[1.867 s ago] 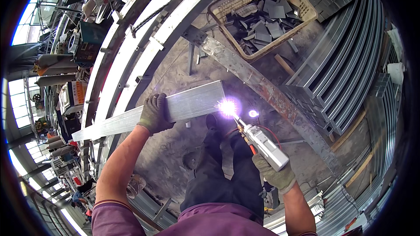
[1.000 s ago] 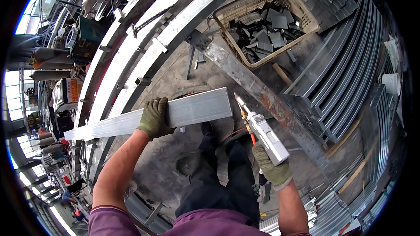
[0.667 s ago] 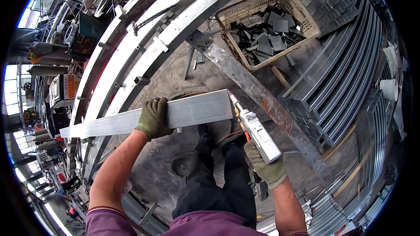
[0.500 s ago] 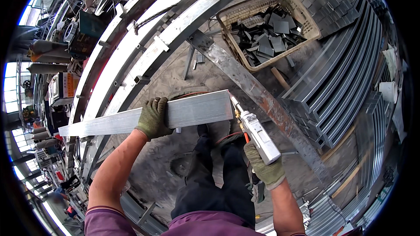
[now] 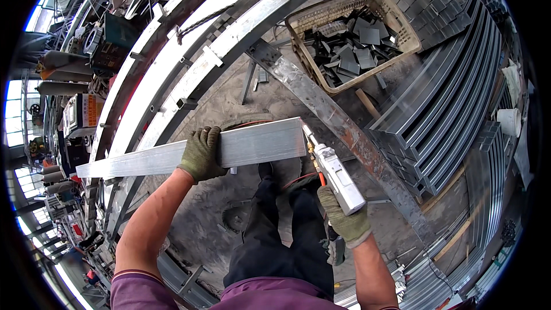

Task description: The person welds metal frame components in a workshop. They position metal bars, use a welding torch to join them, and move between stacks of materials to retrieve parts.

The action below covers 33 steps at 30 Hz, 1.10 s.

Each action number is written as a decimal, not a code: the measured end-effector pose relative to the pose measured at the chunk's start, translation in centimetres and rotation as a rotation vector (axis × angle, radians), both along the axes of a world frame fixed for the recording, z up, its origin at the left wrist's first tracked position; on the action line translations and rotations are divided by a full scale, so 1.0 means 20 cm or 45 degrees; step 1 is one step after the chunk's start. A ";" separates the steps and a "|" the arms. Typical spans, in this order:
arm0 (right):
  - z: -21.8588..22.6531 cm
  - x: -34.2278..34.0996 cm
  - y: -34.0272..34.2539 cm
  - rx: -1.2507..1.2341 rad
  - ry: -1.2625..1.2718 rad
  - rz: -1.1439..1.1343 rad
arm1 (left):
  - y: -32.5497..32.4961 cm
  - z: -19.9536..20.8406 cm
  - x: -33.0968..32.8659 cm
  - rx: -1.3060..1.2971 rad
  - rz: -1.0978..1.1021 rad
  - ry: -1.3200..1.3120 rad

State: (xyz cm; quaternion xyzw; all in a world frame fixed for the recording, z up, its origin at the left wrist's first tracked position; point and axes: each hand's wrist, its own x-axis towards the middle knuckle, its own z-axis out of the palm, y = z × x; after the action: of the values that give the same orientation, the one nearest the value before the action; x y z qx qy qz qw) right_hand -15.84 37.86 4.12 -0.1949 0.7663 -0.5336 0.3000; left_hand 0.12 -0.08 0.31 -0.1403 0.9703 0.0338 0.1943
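My left hand [image 5: 202, 154], in a green work glove, is closed over a long silver rectangular metal tube [image 5: 264, 142]. The tube lies crosswise before me, its far-left part over the metal frame. In my gloved right hand [image 5: 345, 221] is a white and silver welding gun [image 5: 340, 181] with brass fittings and an orange hose. Its thin nozzle points up and left at the tube's right end. Whether the tip touches the edge there, I cannot tell. The right palm and some fingers are hidden behind the gun.
Curved metal rails [image 5: 235, 37] run along the left and top. A rusty steel bar [image 5: 344, 123] slants down to the right. Beyond it stand a beige plastic crate [image 5: 396, 8] of dark metal plates and stacked metal tubes [image 5: 442, 120]. An orange hose crosses the floor near my feet.
The welding gun's rear and my right hand have shifted very slightly left and up. The tube and my left hand are nearly still.
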 end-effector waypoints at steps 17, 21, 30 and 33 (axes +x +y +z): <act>-0.05 0.04 0.01 0.100 0.247 0.091 | 0.00 -0.01 0.00 0.076 0.084 -0.032; -0.04 0.05 0.00 0.092 0.140 0.010 | 0.00 -0.01 0.00 0.065 0.088 -0.048; -0.11 0.09 0.03 0.053 0.058 0.004 | 0.00 -0.01 0.00 0.066 0.083 -0.040; -0.10 0.09 0.02 0.047 0.015 -0.014 | 0.00 -0.02 0.01 0.060 0.080 -0.034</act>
State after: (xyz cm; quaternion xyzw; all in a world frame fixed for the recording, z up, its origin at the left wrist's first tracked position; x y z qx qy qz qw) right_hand -14.12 38.31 2.22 -0.1884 0.7788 -0.5200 0.2961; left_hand 0.24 -0.12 -0.05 -0.1665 0.9616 0.0611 0.2093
